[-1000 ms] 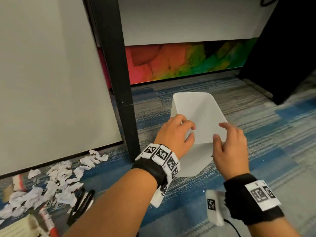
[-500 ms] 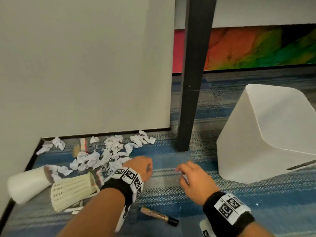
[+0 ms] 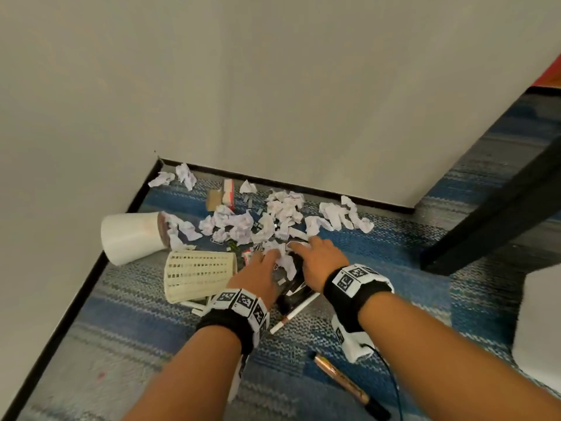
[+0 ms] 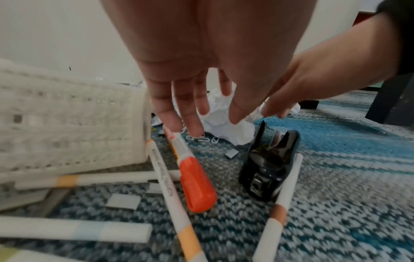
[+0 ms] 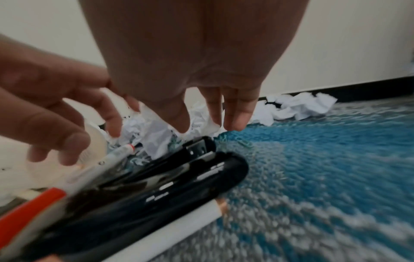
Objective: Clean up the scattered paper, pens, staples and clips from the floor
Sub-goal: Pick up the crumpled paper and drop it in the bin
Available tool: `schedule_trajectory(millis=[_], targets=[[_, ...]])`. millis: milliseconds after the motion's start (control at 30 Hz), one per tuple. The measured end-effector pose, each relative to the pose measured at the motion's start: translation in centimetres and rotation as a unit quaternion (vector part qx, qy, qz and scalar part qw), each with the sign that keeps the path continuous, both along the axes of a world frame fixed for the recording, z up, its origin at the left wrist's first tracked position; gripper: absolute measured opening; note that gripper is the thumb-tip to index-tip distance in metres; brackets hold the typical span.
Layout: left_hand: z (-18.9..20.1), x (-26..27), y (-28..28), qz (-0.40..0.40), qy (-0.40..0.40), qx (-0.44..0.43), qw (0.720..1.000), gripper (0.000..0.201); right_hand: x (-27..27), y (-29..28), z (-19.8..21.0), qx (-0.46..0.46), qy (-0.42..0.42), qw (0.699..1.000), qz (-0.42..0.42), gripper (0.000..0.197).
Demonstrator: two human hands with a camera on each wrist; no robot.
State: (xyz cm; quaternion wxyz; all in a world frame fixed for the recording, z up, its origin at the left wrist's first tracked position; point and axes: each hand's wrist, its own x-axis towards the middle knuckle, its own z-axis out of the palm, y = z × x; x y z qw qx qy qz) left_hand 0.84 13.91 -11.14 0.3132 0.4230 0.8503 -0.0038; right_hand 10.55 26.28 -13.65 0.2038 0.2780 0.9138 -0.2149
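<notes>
- The clean-up looks barely begun: nearly everything lies loose on the floor (image 3: pixel 379 314), a blue and grey striped carpet, in the corner where two pale walls (image 3: pixel 273 86) meet along a black skirting strip (image 3: pixel 303 185).
- Crumpled paper scraps (image 3: pixel 282 208) spread from about 10 o'clock to 1 o'clock of the hands, thickest just beyond the fingertips and thinning toward the skirting.
- The left hand (image 3: pixel 258 273) reaches down with fingers spread and nearly straight; its tips are at a crumpled scrap but have nothing in their hold.
- The right hand (image 3: pixel 318 261) is likewise spread flat and low, fingertips at the edge of the paper, holding nothing.
- Between the two hands lies a black stapler (image 4: pixel 268 170), with a white pen (image 3: pixel 296 312) touching it on its 5 o'clock side.
- By the left hand, an orange-capped marker (image 4: pixel 192 177) and more white pens (image 4: pixel 74 230) lie criss-crossed, with blocks of staples (image 4: pixel 123 201) and paper clips (image 4: pixel 201 139) among them.
- A gold pen with a black cap (image 3: pixel 349 384) lies apart at 6 o'clock, near the right forearm.
- Two holders lie tipped on their sides at 9 to 10 o'clock: a white cup (image 3: pixel 130 237) against the wall and a cream perforated basket (image 3: pixel 197 273) beside the left hand. Both would likely need righting before refilling.
- A white bin (image 3: pixel 540 323) shows at the 3 o'clock edge, beyond a black furniture leg (image 3: pixel 491 214).
- Left to do, by my judgement: all the paper, pens, staples and clips.
</notes>
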Motion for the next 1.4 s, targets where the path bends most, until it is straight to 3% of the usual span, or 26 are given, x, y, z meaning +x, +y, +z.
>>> schedule_trajectory(millis=[100, 267, 333, 433, 533, 700, 800, 900, 967, 1067, 1200, 1333, 1400], targets=[[-1.4, 0.4, 0.3, 0.0, 0.01, -0.004, 1.0, 0.073, -0.8, -0.1, -0.9, 0.009, -0.012, 1.0, -0.006, 0.045], [-3.6, 0.2, 1.8, -0.037, 0.026, -0.004, 0.999, 0.083, 1.1, -0.4, -1.4, -0.009, 0.123, 0.989, -0.081, 0.037], [-4.2, -0.1, 2.6, -0.037, 0.003, 0.009, 0.999, 0.073, 2.3, -0.4, -0.8, -0.02, 0.155, 0.981, -0.116, 0.031], [-4.5, -0.6, 3.5, -0.024, -0.008, 0.013, 1.0, 0.039, 4.3, -0.5, 0.2, -0.04, 0.176, 0.974, -0.14, 0.03], [-4.3, -0.3, 3.5, -0.014, -0.002, 0.021, 1.0, 0.021, 5.8, -0.7, 0.6, -0.058, 0.133, 0.984, -0.108, 0.041], [-3.2, 0.6, 2.5, -0.005, -0.005, 0.062, 0.998, 0.013, 4.2, -0.5, -0.4, -0.017, 0.005, 0.999, -0.05, 0.074], [-1.8, 0.8, 1.8, 0.014, 0.011, 0.095, 0.995, 0.017, 2.6, -0.3, -1.4, -0.008, -0.067, 0.997, -0.029, 0.074], [-0.4, 0.8, 1.0, 0.031, 0.021, 0.123, 0.992, 0.04, 2.0, 0.1, -1.6, 0.003, -0.063, 0.996, -0.057, 0.058], [0.2, 0.7, 0.4, 0.014, 0.018, 0.143, 0.989, 0.047, 2.4, 0.5, -1.2, 0.002, -0.03, 0.995, -0.1, 0.045], [0.8, 0.7, -0.1, 0.002, 0.004, 0.156, 0.988, 0.035, 4.3, 0.5, 0.1, 0.001, 0.062, 0.985, -0.16, 0.03], [3.7, 2.3, 0.3, -0.012, -0.027, 0.188, 0.982, 0.027, 8.5, -0.4, 3.4, 0.004, 0.199, 0.964, -0.176, 0.016], [8.4, 5.3, 2.7, -0.077, -0.07, 0.238, 0.966, 0.052, 14.0, -0.9, 8.9, 0.003, 0.345, 0.898, -0.273, 0.039], [10.7, 7.3, 4.4, -0.118, -0.076, 0.269, 0.953, 0.047, 17.3, -1.0, 12.0, 0.046, 0.382, 0.877, -0.288, 0.048]])
